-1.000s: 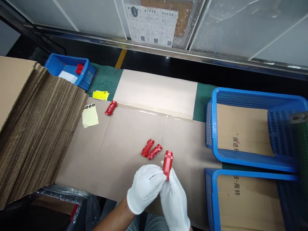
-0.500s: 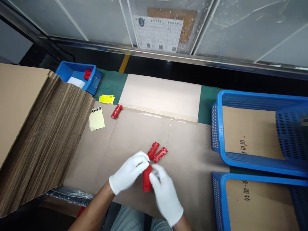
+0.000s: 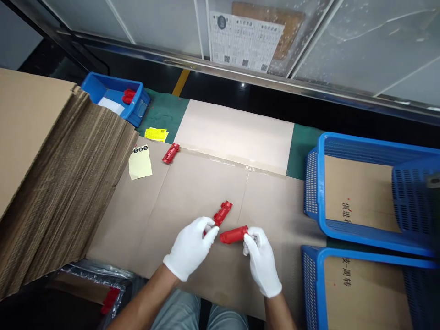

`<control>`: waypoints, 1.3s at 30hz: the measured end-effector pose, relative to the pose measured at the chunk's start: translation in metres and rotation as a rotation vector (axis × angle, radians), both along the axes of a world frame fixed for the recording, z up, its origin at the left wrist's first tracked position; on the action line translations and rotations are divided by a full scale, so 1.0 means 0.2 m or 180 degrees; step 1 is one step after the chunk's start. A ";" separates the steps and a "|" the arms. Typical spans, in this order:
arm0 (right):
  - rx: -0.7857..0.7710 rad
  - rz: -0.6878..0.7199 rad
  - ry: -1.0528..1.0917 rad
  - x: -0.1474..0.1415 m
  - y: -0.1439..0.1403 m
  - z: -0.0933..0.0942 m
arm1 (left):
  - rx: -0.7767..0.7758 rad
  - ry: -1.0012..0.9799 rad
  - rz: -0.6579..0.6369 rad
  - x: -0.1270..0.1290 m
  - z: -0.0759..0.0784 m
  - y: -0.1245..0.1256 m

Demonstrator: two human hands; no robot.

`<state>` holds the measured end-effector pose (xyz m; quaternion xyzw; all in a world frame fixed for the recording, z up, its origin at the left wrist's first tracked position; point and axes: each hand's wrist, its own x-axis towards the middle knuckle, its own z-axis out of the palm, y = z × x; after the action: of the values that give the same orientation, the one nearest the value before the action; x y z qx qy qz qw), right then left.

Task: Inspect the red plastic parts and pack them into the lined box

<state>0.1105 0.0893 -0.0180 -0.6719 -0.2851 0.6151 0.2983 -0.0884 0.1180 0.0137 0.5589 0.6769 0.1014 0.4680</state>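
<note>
Right hand: the right hand (image 3: pixel 261 259), in a white glove, pinches one end of a red plastic cylinder part (image 3: pixel 233 235) between fingertips and thumb; the part lies level just above the cardboard sheet (image 3: pixel 192 192), its free end pointing toward the left hand.
Left hand: the left hand (image 3: pixel 191 247), also in a white glove, has its fingertips closed on the near end of a red plastic half-shell (image 3: pixel 222 213) that lies on the cardboard sheet; how firm the grip is cannot be told.
Held parts: the cylinder part and the half-shell are close together but apart, near the middle of the sheet's front half.
Loose piece: another red half-shell (image 3: pixel 171 153) lies far back on the sheet, just beside a pale yellow label (image 3: pixel 140 163) with black dots.
Yellow tag: a brighter yellow tag (image 3: pixel 156 134) rests on the green mat (image 3: pixel 161 114) behind it.
Left side: a tall slanted stack of corrugated cardboard (image 3: pixel 51 183); behind it a small blue bin (image 3: pixel 115 98) with red parts inside.
Right side: two blue mesh crates (image 3: pixel 371 192), each lined with cardboard bearing printed characters.
Back: a printed sheet (image 3: pixel 245 41) hangs behind a clear panel.
</note>
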 end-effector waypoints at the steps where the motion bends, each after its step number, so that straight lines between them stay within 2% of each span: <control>1: 0.0114 -0.0136 0.0098 0.00 -0.05 0.03 | -0.0195 -0.0155 0.0041 0.04 0.03 -0.02; 3: 0.0297 -0.0296 0.0123 0.00 -0.12 0.06 | -0.0648 -0.0522 0.0426 0.11 0.06 -0.05; 6: 0.0479 -0.0420 0.0064 0.00 -0.17 0.08 | -0.1159 -0.1251 0.1354 0.19 0.07 -0.08; 9: 0.0627 -0.0505 0.0034 0.00 -0.19 0.05 | -0.1207 -0.1797 0.2238 0.23 0.07 -0.08; 11: 0.0711 -0.0451 -0.0005 0.02 -0.20 0.03 | -0.1237 -0.1951 0.2529 0.24 0.08 -0.08; 13: 0.0695 -0.0273 -0.0056 0.03 -0.20 0.02 | -0.1241 -0.1927 0.2506 0.24 0.08 -0.08; 16: 0.0374 -0.0040 -0.0156 0.04 -0.19 0.04 | -0.1079 -0.1752 0.2399 0.23 0.05 -0.09; 20: 0.0111 -0.0153 -0.0326 0.02 -0.16 0.07 | -0.0752 -0.1557 0.2176 0.23 0.01 -0.10; 23: 0.0032 -0.0109 -0.0494 0.02 -0.12 0.08 | -0.0396 -0.1165 0.1868 0.23 0.01 -0.10; 28: -0.0097 0.0190 -0.0519 0.05 -0.06 0.09 | 0.0069 -0.0710 0.1053 0.21 0.03 -0.10; 33: -0.0141 0.0181 -0.0347 0.04 -0.07 0.09 | 0.0243 -0.0706 0.0849 0.18 0.04 -0.13; 36: 0.0008 0.0460 -0.0261 0.00 -0.04 0.08 | 0.0466 -0.0680 0.0768 0.08 0.05 -0.12; 39: 0.0089 0.0594 -0.0470 -0.06 0.07 0.05 | 0.0677 -0.0535 0.0685 -0.13 0.06 -0.05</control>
<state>0.0985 0.1038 -0.0077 -0.6816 -0.3762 0.5850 0.2274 -0.1151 0.1087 0.0257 0.5191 0.6768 0.2684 0.4476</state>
